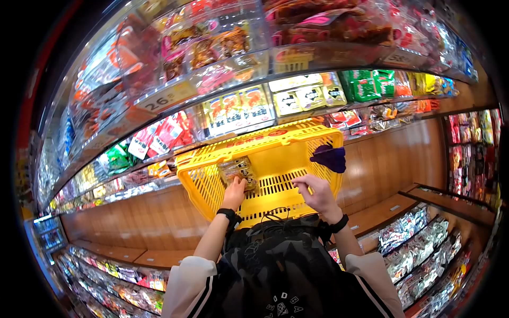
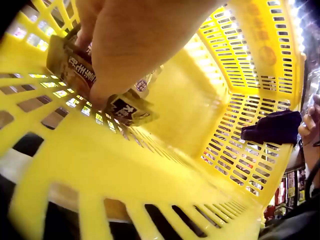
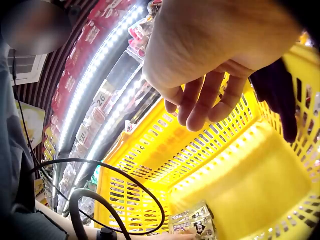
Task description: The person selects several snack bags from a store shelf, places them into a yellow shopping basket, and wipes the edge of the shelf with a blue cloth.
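A yellow plastic shopping basket [image 1: 275, 153] with slotted walls stands in front of the person. At its left end lie gold snack packets [image 1: 237, 167] with dark printed labels. My left hand [image 1: 234, 194] reaches into the basket and grips these packets, thumb on the near side and fingers over the far side in the left wrist view. Part of the packets [image 2: 127, 109] is hidden behind the hand. Over the right side of the basket hovers my right hand [image 1: 319, 194], fingers loosely bent and holding nothing. Close by, a dark purple cloth [image 1: 330, 159] hangs over the basket's right wall.
Store shelves packed with bagged snacks [image 1: 238, 111] curve across beyond the basket, with a price tag [image 1: 164, 98] on one edge. More snack racks [image 1: 419, 238] stand at lower right and lower left. A black cord [image 3: 125, 177] loops beside the basket in the right wrist view.
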Demonstrator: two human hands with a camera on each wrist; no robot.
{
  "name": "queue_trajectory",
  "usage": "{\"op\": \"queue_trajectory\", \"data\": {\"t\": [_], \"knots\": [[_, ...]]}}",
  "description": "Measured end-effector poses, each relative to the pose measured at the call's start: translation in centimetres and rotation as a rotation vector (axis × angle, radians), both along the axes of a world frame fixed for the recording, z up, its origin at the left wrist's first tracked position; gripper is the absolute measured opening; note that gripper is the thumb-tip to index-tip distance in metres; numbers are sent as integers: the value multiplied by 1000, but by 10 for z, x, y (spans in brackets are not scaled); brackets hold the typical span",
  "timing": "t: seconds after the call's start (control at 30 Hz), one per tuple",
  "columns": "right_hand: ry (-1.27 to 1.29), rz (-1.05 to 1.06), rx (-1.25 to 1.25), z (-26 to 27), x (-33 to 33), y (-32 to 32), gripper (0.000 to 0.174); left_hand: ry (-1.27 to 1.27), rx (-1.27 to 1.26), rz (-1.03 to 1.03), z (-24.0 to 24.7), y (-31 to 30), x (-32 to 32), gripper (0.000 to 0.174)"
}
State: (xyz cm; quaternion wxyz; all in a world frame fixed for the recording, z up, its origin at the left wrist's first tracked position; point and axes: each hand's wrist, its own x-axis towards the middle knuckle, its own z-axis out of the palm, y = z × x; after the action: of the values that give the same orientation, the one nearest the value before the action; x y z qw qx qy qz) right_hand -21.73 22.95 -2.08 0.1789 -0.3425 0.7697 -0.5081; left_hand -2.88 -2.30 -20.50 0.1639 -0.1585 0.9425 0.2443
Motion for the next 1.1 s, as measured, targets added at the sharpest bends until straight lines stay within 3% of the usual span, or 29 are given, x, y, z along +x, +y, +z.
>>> {"op": "queue_trajectory", "data": {"t": [0.07,0.17,0.23,0.27,0.3,0.33,0.37,0.43,0.47,0.7,0.77,0.8,0.87,1.1], "knots": [[-41,-14,29,0,5,1,15,56,-11,-53,-6,-4,4,27],[-44,-2,33,-3,7,-2,13,58,121,43,30,-6,-11,33],[-70,45,81,-8,5,0,18,4,391,-46,86,-7,-37,42],[-238,51,115,-8,6,-3,22,-3,572,2,110,-2,-48,39],[-406,59,148,-9,6,-4,26,-2,572,-2,138,5,-58,39],[-388,172,170,-18,6,-2,37,36,638,40,167,13,-68,37],[-383,171,167,-19,9,-3,37,76,704,83,183,22,-76,35],[-793,31,-176,-21,18,-9,44,226,868,85,188,38,-86,31],[-825,26,-301,-31,15,-7,51,256,917,112,189,44,-90,30],[-819,-158,-276,10,-24,1,45,281,981,204,199,67,-120,38],[-888,-280,-409,24,-41,-3,44,562,967,114,203,68,-128,42],[-950,-334,-485,32,-51,-6,41,370,1293,319,230,71,-132,45],[-1013,-392,-563,42,-76,-14,38,369,1262,305,233,67,-140,44],[-821,-534,-735,51,-181,-59,27,325,1140,233,234,63,-142,35]]}}
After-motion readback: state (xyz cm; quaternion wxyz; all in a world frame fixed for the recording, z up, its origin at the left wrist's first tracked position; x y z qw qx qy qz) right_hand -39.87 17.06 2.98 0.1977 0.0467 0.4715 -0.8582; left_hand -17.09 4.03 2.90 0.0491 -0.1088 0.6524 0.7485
